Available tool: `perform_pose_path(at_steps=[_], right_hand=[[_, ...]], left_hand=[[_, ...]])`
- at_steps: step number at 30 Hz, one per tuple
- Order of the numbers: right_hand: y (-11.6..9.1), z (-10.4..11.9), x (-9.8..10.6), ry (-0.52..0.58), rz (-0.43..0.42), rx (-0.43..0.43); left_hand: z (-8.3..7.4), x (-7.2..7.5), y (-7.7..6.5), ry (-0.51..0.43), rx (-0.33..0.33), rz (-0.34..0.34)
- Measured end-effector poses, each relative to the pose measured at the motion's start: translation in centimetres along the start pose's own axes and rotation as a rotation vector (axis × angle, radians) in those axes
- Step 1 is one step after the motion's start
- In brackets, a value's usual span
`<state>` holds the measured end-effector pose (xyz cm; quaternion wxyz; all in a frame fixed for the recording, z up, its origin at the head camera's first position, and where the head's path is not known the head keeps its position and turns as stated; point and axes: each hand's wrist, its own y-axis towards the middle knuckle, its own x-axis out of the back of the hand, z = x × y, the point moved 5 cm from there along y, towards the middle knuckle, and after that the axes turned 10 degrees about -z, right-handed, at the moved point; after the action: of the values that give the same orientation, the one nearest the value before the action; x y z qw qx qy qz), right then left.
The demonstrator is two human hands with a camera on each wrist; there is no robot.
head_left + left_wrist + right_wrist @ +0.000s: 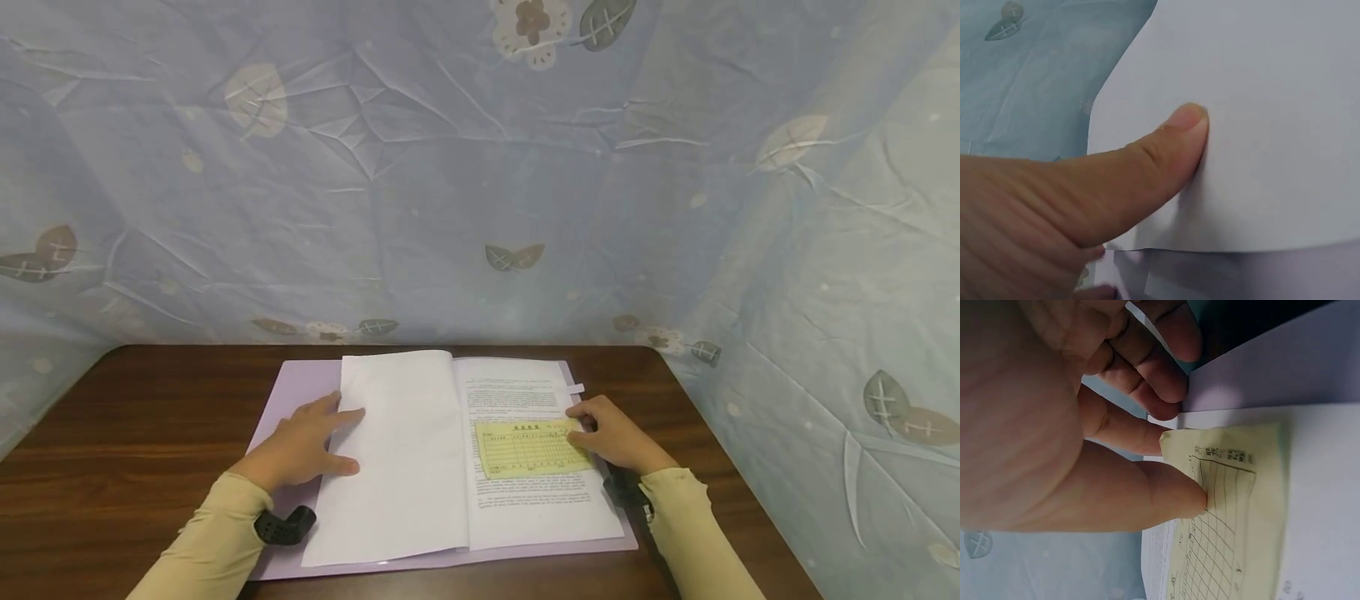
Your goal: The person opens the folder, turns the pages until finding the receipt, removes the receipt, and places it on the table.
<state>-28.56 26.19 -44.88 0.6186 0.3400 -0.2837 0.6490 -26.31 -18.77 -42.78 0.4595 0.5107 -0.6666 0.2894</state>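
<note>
A stack of papers lies open on a purple folder (300,375), with a blank white page (397,467) on the left and a printed page (540,517) on the right. Across the printed page is a yellow form slip (517,450) with a ruled grid. My right hand (618,437) pinches the slip's right end; in the right wrist view the thumb (1172,490) is on its face and the index finger behind it. My left hand (300,446) rests at the blank page's left edge, fingers spread, its thumb (1166,140) on the paper.
A dark wooden table (112,467) lies under the folder. Behind it and along the right hangs a pale blue curtain (420,208) with leaf and flower prints. A small white tab (575,388) sticks out at the printed page's upper right edge.
</note>
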Motion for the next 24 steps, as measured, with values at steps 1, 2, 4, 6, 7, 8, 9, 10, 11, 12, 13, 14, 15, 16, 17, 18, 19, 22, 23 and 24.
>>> perform_pose_path(at_steps=[1,2,4,6,7,8,9,10,11,12,13,14,15,16,17,18,19,22,23,24], right_hand=[[-0.01,0.04,0.01,0.001,-0.001,0.0],[-0.01,0.06,0.01,0.0,-0.004,-0.001],[0.01,0.08,0.0,0.002,-0.006,-0.004],[-0.02,0.13,0.0,0.001,-0.007,-0.007],[-0.06,0.14,-0.01,0.002,-0.007,-0.012],[-0.09,0.12,-0.01,0.0,-0.008,-0.018],[-0.14,0.11,0.02,0.0,-0.006,-0.021],[-0.2,0.14,0.06,0.003,-0.007,-0.025],[-0.24,0.16,0.12,0.006,-0.01,-0.028],[-0.27,0.18,0.19,0.013,-0.014,-0.036],[-0.28,0.2,0.25,0.015,-0.018,-0.036],[-0.27,0.2,0.28,0.013,-0.023,-0.039],[-0.26,0.22,0.3,0.015,-0.029,-0.041],[-0.23,0.22,0.31,0.017,-0.036,-0.046],[-0.18,0.2,0.29,0.016,-0.043,-0.048],[-0.13,0.17,0.25,0.016,-0.047,-0.046],[-0.09,0.11,0.24,0.013,-0.05,-0.044],[-0.05,0.06,0.23,0.014,-0.061,-0.045],[-0.06,0.08,0.24,0.012,-0.06,-0.04],[-0.06,0.07,0.24,0.009,-0.06,-0.037]], left_hand=[[-0.04,-0.03,-0.03,-0.007,0.0,0.009],[-0.07,-0.06,-0.07,-0.008,-0.003,0.017],[-0.1,-0.12,-0.16,-0.005,-0.018,0.031],[-0.12,-0.18,-0.29,0.0,-0.025,0.044],[-0.12,-0.21,-0.37,0.0,-0.026,0.05],[-0.12,-0.22,-0.43,0.002,-0.03,0.055],[-0.12,-0.23,-0.47,0.001,-0.033,0.057],[-0.13,-0.23,-0.49,0.001,-0.034,0.058],[-0.13,-0.22,-0.49,0.001,-0.035,0.058],[-0.14,-0.2,-0.49,0.003,-0.038,0.055],[-0.15,-0.2,-0.46,0.003,-0.037,0.054],[-0.14,-0.21,-0.41,0.005,-0.036,0.053],[-0.11,-0.24,-0.37,0.007,-0.032,0.052],[-0.11,-0.25,-0.34,0.009,-0.029,0.051],[-0.08,-0.28,-0.32,0.006,-0.022,0.05],[-0.08,-0.28,-0.33,0.004,-0.017,0.05],[-0.12,-0.27,-0.31,0.002,-0.015,0.05],[-0.2,-0.16,-0.32,-0.003,-0.021,0.046],[-0.21,-0.13,-0.35,-0.006,-0.021,0.044],[-0.25,-0.09,-0.37,-0.005,-0.025,0.043]])
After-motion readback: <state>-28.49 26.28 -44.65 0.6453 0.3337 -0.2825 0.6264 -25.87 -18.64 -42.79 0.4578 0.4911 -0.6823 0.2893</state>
